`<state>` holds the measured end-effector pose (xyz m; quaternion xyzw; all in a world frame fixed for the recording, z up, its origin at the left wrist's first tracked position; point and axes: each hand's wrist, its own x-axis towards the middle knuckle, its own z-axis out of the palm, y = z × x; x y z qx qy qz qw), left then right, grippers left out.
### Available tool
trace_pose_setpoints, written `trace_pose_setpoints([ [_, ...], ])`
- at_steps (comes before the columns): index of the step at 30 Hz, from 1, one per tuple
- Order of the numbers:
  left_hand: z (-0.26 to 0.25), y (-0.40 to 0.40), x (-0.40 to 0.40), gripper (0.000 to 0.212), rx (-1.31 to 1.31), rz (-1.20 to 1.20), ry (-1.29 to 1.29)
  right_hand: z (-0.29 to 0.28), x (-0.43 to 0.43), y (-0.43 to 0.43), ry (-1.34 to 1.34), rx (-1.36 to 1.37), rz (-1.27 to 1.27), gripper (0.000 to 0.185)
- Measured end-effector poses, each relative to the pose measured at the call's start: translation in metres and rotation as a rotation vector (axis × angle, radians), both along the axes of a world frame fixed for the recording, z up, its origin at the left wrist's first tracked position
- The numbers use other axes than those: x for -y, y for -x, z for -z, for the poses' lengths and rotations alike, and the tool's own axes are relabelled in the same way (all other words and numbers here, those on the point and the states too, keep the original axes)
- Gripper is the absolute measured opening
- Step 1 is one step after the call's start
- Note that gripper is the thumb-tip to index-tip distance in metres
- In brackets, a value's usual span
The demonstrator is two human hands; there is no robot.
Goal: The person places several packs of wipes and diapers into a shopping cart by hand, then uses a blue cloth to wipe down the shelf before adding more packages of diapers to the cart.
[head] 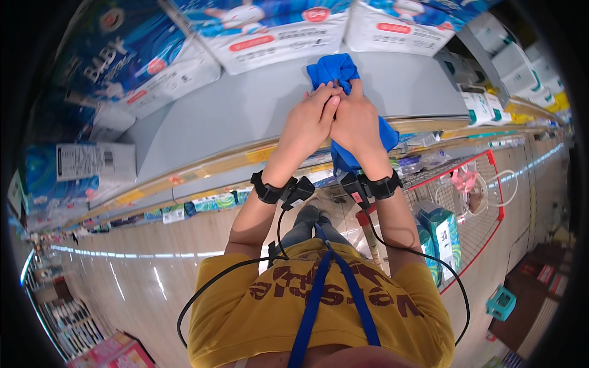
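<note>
A blue cloth (338, 69) is bunched up on the grey metal shelf (257, 101), and part of it hangs over the shelf's front edge. My right hand (356, 119) is closed around the middle of the cloth, its index finger reaching onto the far bunch. Pressed against it, my left hand (310, 112) lies with bent fingers at the cloth and its thumb beside the right hand. The overlapping fingers hide whether the left hand grips any cloth. Both wrists wear black straps with small cabled devices.
Large blue-and-white packages (285, 37) line the shelf's back, with another package (96, 165) at the left. A wire shopping cart (478, 239) with a red rim stands at the right, holding green-blue packs (439, 234). Farther right, a teal stool (500, 302) is on the floor.
</note>
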<state>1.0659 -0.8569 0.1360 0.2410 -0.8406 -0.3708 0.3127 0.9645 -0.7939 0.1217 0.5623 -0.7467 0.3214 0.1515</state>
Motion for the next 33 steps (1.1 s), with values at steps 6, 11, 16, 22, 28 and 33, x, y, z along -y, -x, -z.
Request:
trace_pose_setpoints([
  [6, 0.003, -0.085, 0.016, 0.032, 0.032, -0.123, 0.041, 0.003, 0.036, -0.071, -0.021, -0.021, -0.177, 0.025],
  [11, 0.004, -0.171, 0.042, 0.033, -0.01, -0.256, 0.053, -0.001, 0.076, -0.155, -0.01, -0.062, -0.315, 0.025],
  [16, 0.011, -0.264, 0.076, 0.034, 0.033, -0.394, 0.041, 0.001, 0.123, -0.244, -0.087, -0.023, -0.419, 0.027],
  [22, 0.01, -0.36, 0.104, 0.028, 0.033, -0.616, 0.216, -0.003, 0.162, -0.343, -0.177, -0.077, -0.507, 0.035],
  [28, -0.002, -0.381, 0.104, 0.026, 0.059, -0.608, 0.099, -0.005, 0.169, -0.363, -0.2, 0.017, -0.529, 0.027],
  [33, -0.016, -0.347, 0.097, 0.028, 0.196, -0.509, 0.06, -0.009, 0.149, -0.327, -0.183, 0.14, -0.42, 0.016],
])
